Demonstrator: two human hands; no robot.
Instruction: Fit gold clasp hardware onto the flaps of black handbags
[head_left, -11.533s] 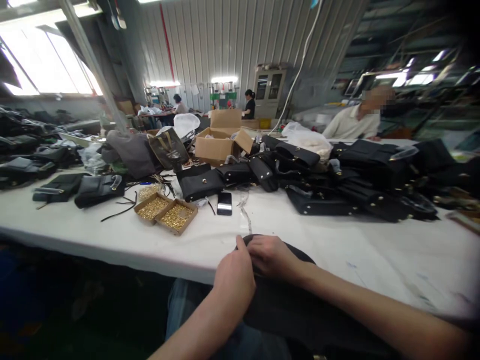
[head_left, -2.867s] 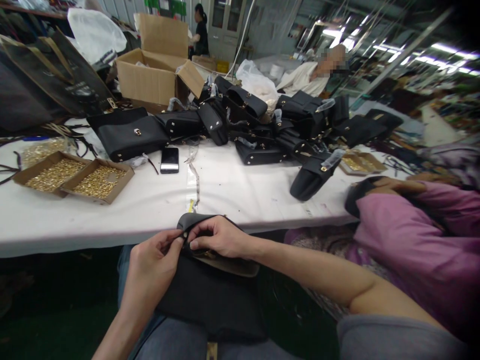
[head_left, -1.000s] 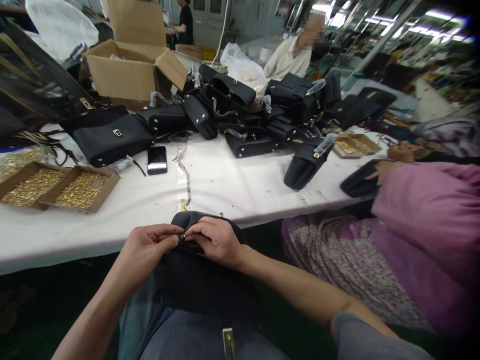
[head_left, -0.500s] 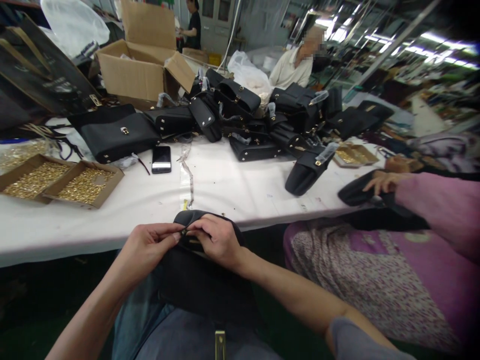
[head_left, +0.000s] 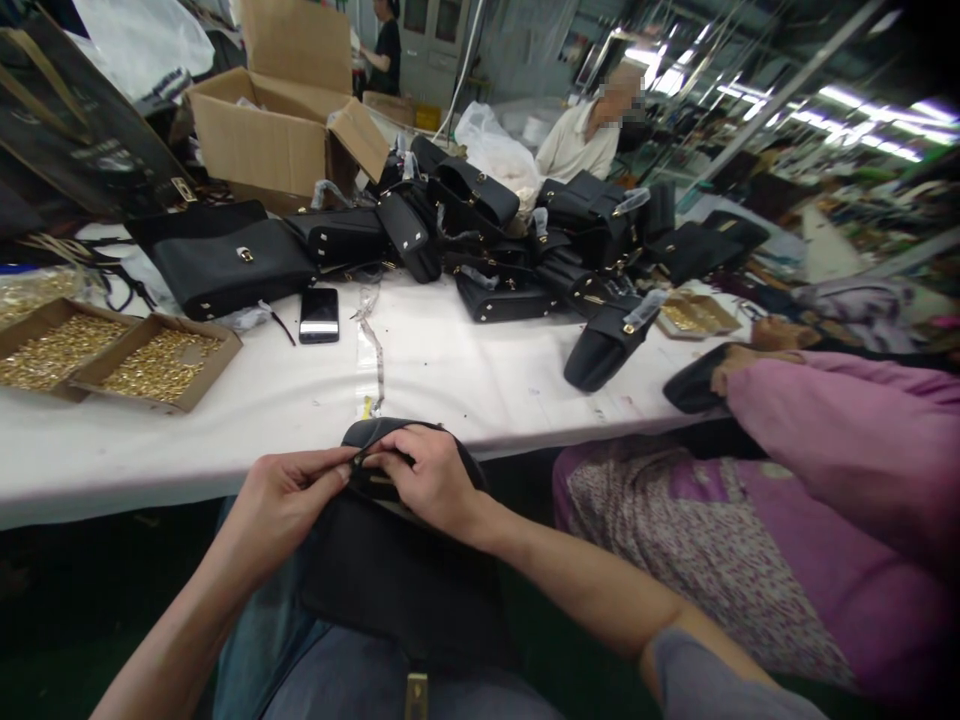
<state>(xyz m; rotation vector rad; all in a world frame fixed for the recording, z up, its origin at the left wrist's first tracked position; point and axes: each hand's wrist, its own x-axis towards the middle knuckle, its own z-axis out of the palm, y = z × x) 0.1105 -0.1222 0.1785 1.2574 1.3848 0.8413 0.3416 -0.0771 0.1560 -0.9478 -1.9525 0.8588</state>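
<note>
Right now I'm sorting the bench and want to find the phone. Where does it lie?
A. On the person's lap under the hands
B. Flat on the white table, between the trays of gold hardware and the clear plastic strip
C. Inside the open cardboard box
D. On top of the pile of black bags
B: the phone lies flat on the white table, right of the trays of gold hardware and left of the clear plastic strip.

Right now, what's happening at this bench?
A seated person holds a black bag on the lap, at the edge of the white table. The left hand and right hand meet at the bag's top edge, fingers pinching a small metal fitting there. On the table lie two cardboard trays of gold hardware, a phone and a pile of finished black bags. To the right, a co-worker in a pink sleeve handles another black bag.
</note>
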